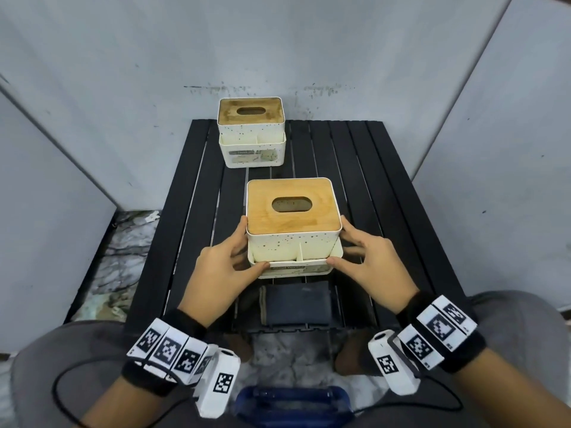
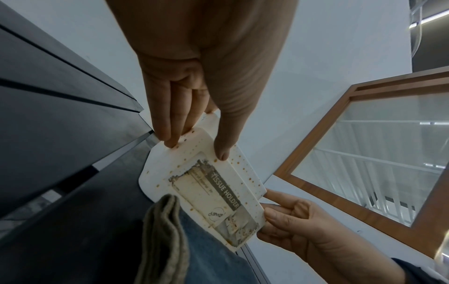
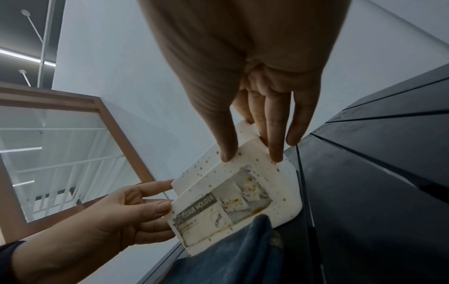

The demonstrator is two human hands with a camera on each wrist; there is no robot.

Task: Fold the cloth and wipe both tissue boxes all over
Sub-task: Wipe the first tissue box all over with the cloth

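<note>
Head view, looking down: I hold the near tissue box [image 1: 293, 225] between both hands over the middle of a black slatted tabletop [image 1: 386, 193]. My left hand [image 1: 224, 267] grips the box's left side, thumb on the front lower edge and fingers along the side wall. My right hand [image 1: 367, 261] grips the right side in the same way, thumb on the front corner. The box is cream with brown specks, has a wooden lid with an oval slot, and a worn label on the front reading "TISSUE HOLDER". I cannot tell whether its base touches the tabletop. The folded cloth [image 1: 296, 302], dark blue, lies flat on the tabletop just in front of the box, nearer to me. The second tissue box [image 1: 251, 134] stands at the far left edge of the tabletop, well apart from the first, against a grey wall [image 1: 278, 41].
</note>
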